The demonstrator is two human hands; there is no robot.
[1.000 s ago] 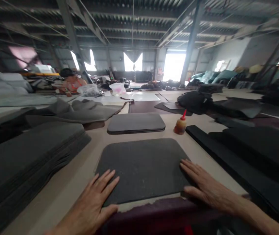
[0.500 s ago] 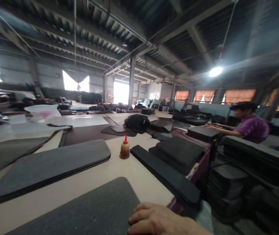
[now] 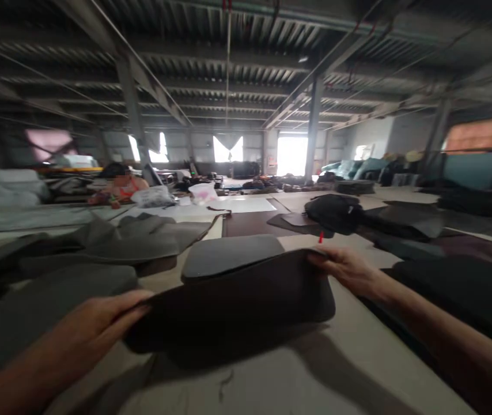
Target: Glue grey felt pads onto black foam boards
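Note:
A dark, flexible sheet [image 3: 237,308] with rounded corners hangs tilted above the pale tabletop [image 3: 272,383]. Its left end is pinched in my left hand [image 3: 103,323], thumb on top. At its upper right corner my right hand [image 3: 345,268] grips the edge between thumb and fingers. Just behind the raised sheet lies a grey rounded panel [image 3: 233,253], partly covered by it. A red nozzle tip [image 3: 321,237] shows beyond my right hand; the rest of its bottle is hidden.
More grey sheets [image 3: 51,294] lie to the left, some crumpled behind. Dark panels [image 3: 466,294] are stacked at the right. A black bundle [image 3: 332,212] sits farther back. Another person [image 3: 123,187] is at the far left, near white plastic bags [image 3: 153,197].
The view has swung left. My right hand, earlier resting on a grey panel, now holds up the dark sheet's corner. My left hand has come into view gripping the other end.

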